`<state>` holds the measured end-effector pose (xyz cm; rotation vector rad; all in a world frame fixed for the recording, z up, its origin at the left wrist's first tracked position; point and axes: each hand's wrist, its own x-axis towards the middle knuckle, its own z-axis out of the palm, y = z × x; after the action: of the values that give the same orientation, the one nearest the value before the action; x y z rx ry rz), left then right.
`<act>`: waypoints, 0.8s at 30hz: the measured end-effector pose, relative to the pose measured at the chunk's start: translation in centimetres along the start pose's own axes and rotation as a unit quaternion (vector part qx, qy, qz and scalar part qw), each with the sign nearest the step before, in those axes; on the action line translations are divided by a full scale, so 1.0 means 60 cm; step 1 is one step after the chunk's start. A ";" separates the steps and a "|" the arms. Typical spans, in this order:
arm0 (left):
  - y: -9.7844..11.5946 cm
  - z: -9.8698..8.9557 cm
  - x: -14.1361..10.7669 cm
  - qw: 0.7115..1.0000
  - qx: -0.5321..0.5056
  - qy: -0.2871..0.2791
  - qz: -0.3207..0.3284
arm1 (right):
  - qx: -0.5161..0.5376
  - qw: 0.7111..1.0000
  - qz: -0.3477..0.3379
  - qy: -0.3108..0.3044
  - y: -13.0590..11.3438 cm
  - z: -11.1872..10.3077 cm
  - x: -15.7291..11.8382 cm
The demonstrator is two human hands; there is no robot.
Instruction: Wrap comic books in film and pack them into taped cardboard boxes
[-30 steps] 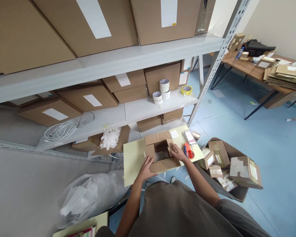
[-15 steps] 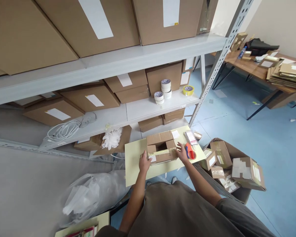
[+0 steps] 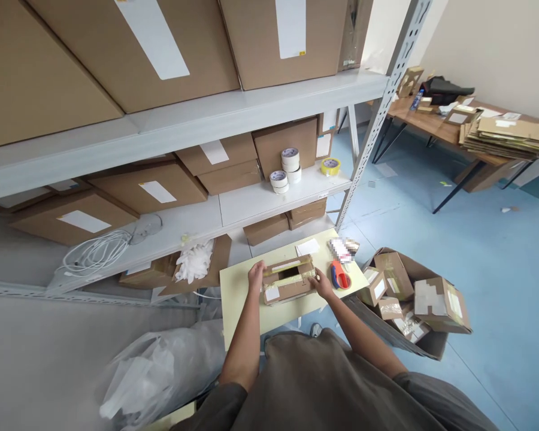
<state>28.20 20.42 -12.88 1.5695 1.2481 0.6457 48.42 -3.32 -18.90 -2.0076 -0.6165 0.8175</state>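
A small cardboard box (image 3: pixel 284 293) lies on the pale yellow tabletop (image 3: pixel 239 304), with clear and yellowish tape along its flaps. A dark gap shows in the middle of its top. At the box's far left corner, my left hand (image 3: pixel 256 277) is closed on the edge. My right hand (image 3: pixel 322 284) grips the right end, thumb and fingers at the taped corner. Just to the right of that hand lies a red and blue tape dispenser (image 3: pixel 340 275). White paper slips (image 3: pixel 307 246) rest behind the box.
A large carton of used boxes (image 3: pixel 436 348) stands right of the table. Shelving (image 3: pixel 251 102) with cartons rises in front. Rolls of white tape (image 3: pixel 279 181) and yellow tape (image 3: pixel 330 166) sit on its middle shelf. A plastic bag (image 3: pixel 161 371) bulges at lower left.
The box's far flap, standing open before, is now folded in, narrowing the opening. My left hand has moved to the far left corner; my right hand has closed on the right end.
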 end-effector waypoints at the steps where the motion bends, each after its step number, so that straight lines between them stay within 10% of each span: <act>1: -0.011 -0.002 -0.013 1.000 0.013 -0.002 0.011 | -0.010 1.000 -0.011 0.004 -0.001 0.001 -0.001; 13: -0.053 -0.002 -0.060 0.950 0.274 -0.023 -0.148 | -0.138 0.987 -0.081 -0.002 -0.015 0.004 -0.013; 24: -0.055 -0.005 -0.083 0.948 0.279 0.059 -0.144 | -0.157 0.980 -0.035 0.116 0.055 -0.145 0.021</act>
<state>24.97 15.85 -14.99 1.7602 1.8213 0.2011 56.04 -8.75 -18.48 -2.3107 -0.7094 0.4546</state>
